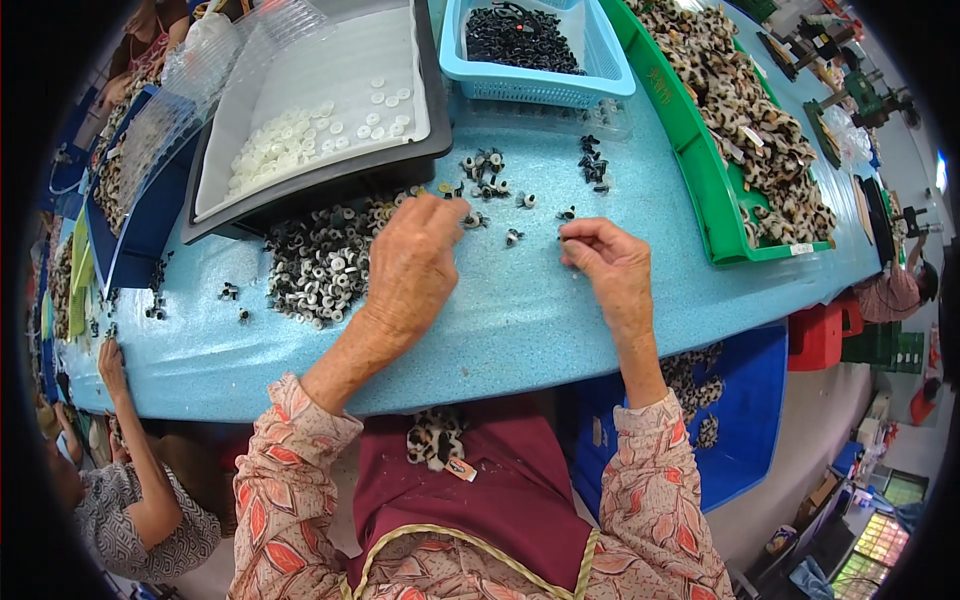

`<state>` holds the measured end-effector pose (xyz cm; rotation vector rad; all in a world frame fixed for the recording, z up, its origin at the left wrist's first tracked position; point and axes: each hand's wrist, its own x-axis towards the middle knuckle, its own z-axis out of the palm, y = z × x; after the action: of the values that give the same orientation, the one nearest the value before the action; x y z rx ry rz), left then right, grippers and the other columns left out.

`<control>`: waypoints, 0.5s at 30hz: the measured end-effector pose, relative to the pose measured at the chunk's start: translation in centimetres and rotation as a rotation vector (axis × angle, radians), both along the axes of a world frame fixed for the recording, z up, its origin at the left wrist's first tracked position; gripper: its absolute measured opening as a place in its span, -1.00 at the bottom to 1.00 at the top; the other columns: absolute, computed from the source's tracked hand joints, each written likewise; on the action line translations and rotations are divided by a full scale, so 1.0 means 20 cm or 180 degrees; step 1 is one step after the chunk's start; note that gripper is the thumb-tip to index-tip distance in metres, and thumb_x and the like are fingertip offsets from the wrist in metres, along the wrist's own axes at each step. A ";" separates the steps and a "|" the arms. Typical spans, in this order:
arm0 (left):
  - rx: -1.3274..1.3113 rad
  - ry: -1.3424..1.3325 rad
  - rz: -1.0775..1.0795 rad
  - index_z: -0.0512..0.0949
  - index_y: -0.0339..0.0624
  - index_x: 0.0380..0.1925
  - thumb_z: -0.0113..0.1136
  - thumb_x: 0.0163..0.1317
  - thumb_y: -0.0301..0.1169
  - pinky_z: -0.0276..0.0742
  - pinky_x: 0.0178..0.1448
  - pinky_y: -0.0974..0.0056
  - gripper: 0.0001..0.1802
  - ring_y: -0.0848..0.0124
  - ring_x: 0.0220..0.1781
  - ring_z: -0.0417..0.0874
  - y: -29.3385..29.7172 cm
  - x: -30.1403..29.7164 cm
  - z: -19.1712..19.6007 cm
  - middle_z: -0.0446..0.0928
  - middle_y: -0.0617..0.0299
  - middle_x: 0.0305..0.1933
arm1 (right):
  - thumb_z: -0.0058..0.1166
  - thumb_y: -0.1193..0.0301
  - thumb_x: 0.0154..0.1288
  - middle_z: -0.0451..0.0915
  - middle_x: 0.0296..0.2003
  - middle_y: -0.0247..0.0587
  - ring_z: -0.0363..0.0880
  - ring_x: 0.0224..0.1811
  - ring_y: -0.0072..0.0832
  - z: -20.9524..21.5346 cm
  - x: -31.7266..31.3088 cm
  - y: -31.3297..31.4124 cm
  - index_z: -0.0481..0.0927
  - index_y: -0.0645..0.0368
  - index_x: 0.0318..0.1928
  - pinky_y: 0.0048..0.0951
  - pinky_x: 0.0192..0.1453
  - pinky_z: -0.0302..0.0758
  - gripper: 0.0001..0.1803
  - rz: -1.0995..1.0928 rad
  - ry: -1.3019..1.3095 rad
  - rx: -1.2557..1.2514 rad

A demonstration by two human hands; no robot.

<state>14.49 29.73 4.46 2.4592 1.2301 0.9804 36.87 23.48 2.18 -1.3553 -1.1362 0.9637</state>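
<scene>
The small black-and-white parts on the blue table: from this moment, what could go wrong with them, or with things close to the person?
The loose pile of black-and-white parts lies right beside the left hand, so a careless move might scatter it. The single parts between that hand and the right hand could be brushed away. The patchwork plush piece on the apron appears unheld and might slide off.
</scene>
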 end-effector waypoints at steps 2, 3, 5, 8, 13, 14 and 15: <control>-0.0084 -0.0046 0.0097 0.57 -0.18 -0.23 0.20 0.09 -0.58 0.52 -0.25 0.18 -0.79 0.16 -0.33 0.60 0.03 -0.02 -0.01 0.54 0.12 -0.33 | 0.17 0.64 0.16 0.64 -0.32 -0.19 0.63 -0.31 -0.55 0.01 0.01 0.01 0.60 0.38 -0.18 -0.58 -0.17 0.59 -0.81 -0.0038 0.0516 -0.0108; -0.0121 -0.0080 0.0143 0.58 -0.18 -0.25 0.21 0.09 -0.58 0.51 -0.28 0.19 -0.81 0.18 -0.38 0.60 0.05 -0.02 -0.01 0.54 0.13 -0.36 | 0.17 0.65 0.16 0.64 -0.32 -0.19 0.63 -0.31 -0.55 0.02 0.01 0.01 0.60 0.38 -0.18 -0.58 -0.18 0.60 -0.81 -0.0041 0.0590 -0.0062; -0.0191 -0.0052 0.0224 0.59 -0.18 -0.27 0.21 0.08 -0.59 0.51 -0.27 0.20 -0.81 0.22 -0.40 0.60 0.05 -0.02 0.00 0.53 0.16 -0.39 | 0.16 0.65 0.16 0.64 -0.33 -0.18 0.64 -0.32 -0.55 0.03 0.00 0.01 0.61 0.37 -0.18 -0.58 -0.20 0.61 -0.82 -0.0047 0.0739 0.0030; -0.0133 0.0036 0.0216 0.60 -0.15 -0.27 0.21 0.08 -0.58 0.52 -0.23 0.21 -0.81 0.26 -0.32 0.60 0.04 0.00 0.00 0.53 0.20 -0.34 | 0.15 0.65 0.17 0.64 -0.34 -0.18 0.64 -0.33 -0.54 0.02 0.01 0.00 0.61 0.37 -0.18 -0.58 -0.24 0.61 -0.82 -0.0066 0.0661 0.0072; -0.0049 0.0710 0.0067 0.62 -0.11 -0.27 0.19 0.10 -0.58 0.53 -0.16 0.21 -0.81 0.32 -0.18 0.58 0.03 0.03 0.02 0.52 0.24 -0.27 | 0.14 0.65 0.17 0.64 -0.35 -0.21 0.63 -0.34 -0.57 0.02 0.00 -0.01 0.61 0.36 -0.19 -0.59 -0.25 0.61 -0.83 -0.0079 0.0524 -0.0035; 0.0005 0.0590 0.0083 0.62 -0.12 -0.26 0.19 0.10 -0.58 0.54 -0.17 0.20 -0.80 0.30 -0.20 0.59 0.04 0.04 0.01 0.52 0.22 -0.27 | 0.14 0.65 0.18 0.64 -0.35 -0.22 0.63 -0.34 -0.58 0.02 0.00 -0.01 0.62 0.35 -0.19 -0.59 -0.25 0.61 -0.84 -0.0091 0.0459 -0.0024; 0.0050 0.0475 0.0092 0.61 -0.12 -0.25 0.19 0.10 -0.58 0.54 -0.19 0.19 -0.80 0.28 -0.22 0.60 0.04 0.04 0.01 0.52 0.21 -0.27 | 0.14 0.65 0.18 0.64 -0.35 -0.23 0.62 -0.34 -0.59 0.02 0.00 -0.01 0.62 0.34 -0.20 -0.59 -0.25 0.61 -0.84 -0.0076 0.0418 -0.0058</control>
<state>15.32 30.49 4.69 2.5740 1.3111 0.8292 36.89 23.31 2.68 -1.2980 -1.0123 1.0324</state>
